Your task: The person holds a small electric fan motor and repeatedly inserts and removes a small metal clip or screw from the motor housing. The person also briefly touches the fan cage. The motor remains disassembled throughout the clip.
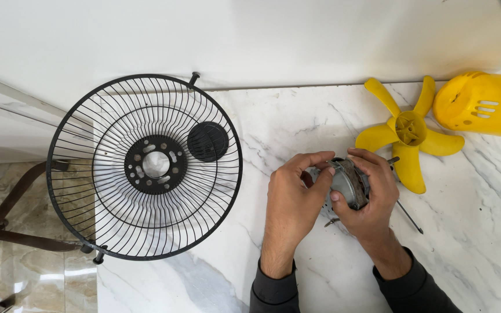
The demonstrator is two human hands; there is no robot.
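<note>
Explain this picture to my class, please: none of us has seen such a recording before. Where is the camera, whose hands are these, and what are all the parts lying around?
There is no machine here, only a person working with bare hands. The one picture comes from a camera worn on that person's head, looking down at a white marble table. The left hand and the right hand together hold a small round grey metal motor just above the table; the fingers wrap around it, hiding much of it. To the left a black wire fan guard lies partly over the table's edge, with a small round black cap resting inside it. To the right lie a yellow fan blade and a yellow plastic housing. A thin dark rod, perhaps a screwdriver, pokes out from under the right hand.
</note>
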